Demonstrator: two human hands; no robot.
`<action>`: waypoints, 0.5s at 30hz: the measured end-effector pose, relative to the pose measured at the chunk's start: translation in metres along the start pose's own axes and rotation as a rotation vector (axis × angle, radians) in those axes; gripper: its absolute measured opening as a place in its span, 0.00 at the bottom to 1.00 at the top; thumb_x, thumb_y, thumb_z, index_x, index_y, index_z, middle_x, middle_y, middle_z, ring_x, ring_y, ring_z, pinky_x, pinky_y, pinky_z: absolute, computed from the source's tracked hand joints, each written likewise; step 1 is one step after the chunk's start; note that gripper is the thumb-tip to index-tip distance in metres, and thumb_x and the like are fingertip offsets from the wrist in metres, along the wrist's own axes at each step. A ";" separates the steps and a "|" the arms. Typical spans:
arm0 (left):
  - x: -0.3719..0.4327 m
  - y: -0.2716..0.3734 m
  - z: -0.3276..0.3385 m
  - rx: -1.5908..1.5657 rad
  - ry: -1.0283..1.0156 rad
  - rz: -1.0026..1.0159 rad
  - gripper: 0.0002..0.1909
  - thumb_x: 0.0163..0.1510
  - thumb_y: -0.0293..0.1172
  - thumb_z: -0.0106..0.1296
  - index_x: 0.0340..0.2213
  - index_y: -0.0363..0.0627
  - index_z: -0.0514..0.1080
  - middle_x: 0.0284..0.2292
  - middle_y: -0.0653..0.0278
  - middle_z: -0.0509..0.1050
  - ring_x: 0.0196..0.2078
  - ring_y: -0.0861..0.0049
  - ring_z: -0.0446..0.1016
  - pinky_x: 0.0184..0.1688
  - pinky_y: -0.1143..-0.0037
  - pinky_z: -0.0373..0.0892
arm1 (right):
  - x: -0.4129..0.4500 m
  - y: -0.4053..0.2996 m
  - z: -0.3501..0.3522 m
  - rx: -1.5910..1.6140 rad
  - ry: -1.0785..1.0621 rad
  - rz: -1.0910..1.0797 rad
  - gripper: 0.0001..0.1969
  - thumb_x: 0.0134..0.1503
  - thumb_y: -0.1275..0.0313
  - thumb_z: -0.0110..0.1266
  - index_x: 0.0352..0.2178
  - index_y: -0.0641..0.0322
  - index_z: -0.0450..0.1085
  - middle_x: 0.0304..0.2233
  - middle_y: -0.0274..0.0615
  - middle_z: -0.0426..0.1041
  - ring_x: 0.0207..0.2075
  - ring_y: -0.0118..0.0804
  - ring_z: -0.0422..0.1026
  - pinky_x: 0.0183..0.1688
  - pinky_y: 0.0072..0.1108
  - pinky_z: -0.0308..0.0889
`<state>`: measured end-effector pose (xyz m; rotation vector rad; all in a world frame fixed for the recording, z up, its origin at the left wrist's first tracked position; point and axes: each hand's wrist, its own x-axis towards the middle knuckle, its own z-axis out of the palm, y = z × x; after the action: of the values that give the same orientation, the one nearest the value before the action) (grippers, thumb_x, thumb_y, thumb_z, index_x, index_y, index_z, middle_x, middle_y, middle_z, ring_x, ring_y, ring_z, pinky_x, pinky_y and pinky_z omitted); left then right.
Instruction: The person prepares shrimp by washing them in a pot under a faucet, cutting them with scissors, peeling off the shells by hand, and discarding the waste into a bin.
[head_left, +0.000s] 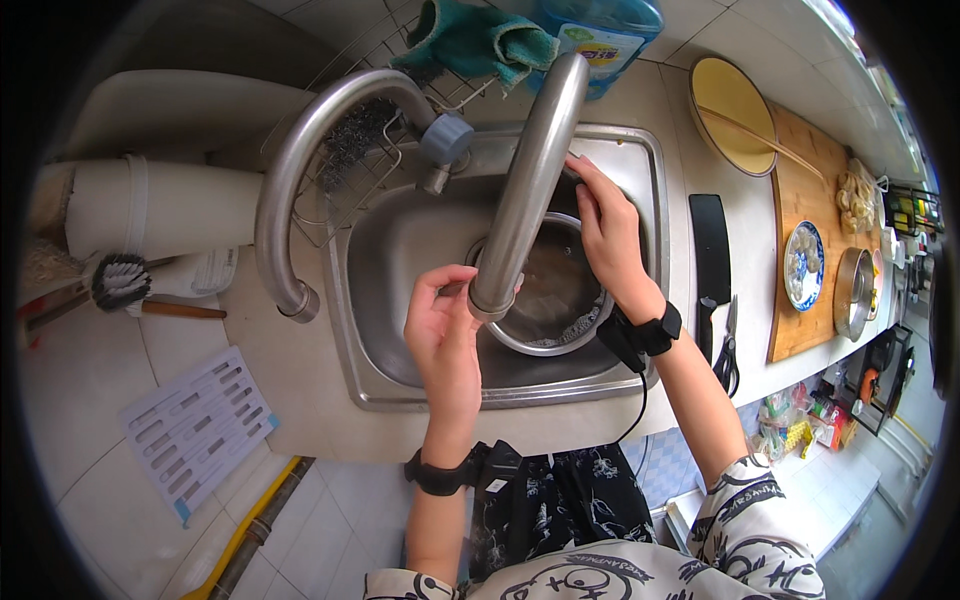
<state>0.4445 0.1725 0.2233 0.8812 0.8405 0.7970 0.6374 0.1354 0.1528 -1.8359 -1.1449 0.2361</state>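
Note:
A stainless steel sink (401, 225) lies before me, with a round metal bowl (559, 285) in it. Murky water with some foam at its edge fills much of the bowl. A thick steel faucet spout (536, 172) crosses over the bowl and blocks part of the view. My left hand (448, 337) is at the spout's lower end, fingers bent; whether it grips something behind the spout cannot be told. Over the bowl's right side is my right hand (611, 232), its fingers stretched toward the sink's back, their tips partly hidden by the spout.
Left of the sink curves a second steel pipe (281, 187); a wire rack (382, 154) with scourers stands behind. On the right lie a black cleaver-shaped knife (710, 247), scissors (727, 360) and a cutting board (799, 165) bearing a patterned plate (805, 266). A yellow bowl (731, 112) holds chopsticks.

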 end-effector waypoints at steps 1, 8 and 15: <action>0.000 -0.002 -0.002 0.006 0.010 -0.007 0.12 0.55 0.31 0.43 0.37 0.35 0.61 0.39 0.41 0.69 0.37 0.65 0.73 0.42 0.74 0.69 | 0.000 0.000 0.000 -0.008 0.006 -0.018 0.15 0.51 0.82 0.41 0.42 0.66 0.64 0.41 0.57 0.67 0.46 0.53 0.65 0.47 0.32 0.61; 0.003 -0.005 -0.006 0.070 0.036 -0.009 0.10 0.51 0.24 0.46 0.37 0.36 0.62 0.38 0.44 0.70 0.37 0.68 0.73 0.42 0.76 0.69 | -0.005 -0.008 -0.001 -0.057 -0.021 -0.013 0.16 0.51 0.83 0.42 0.44 0.66 0.64 0.44 0.53 0.67 0.51 0.46 0.63 0.51 0.26 0.58; 0.004 -0.008 -0.003 0.033 0.051 -0.050 0.11 0.50 0.22 0.48 0.36 0.36 0.62 0.37 0.48 0.70 0.38 0.69 0.72 0.41 0.76 0.68 | -0.002 -0.044 -0.014 -0.123 0.091 -0.079 0.15 0.47 0.83 0.46 0.38 0.65 0.67 0.37 0.52 0.69 0.41 0.50 0.68 0.44 0.30 0.62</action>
<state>0.4452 0.1739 0.2143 0.8687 0.9192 0.7658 0.6181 0.1310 0.1944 -1.8839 -1.1879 0.0375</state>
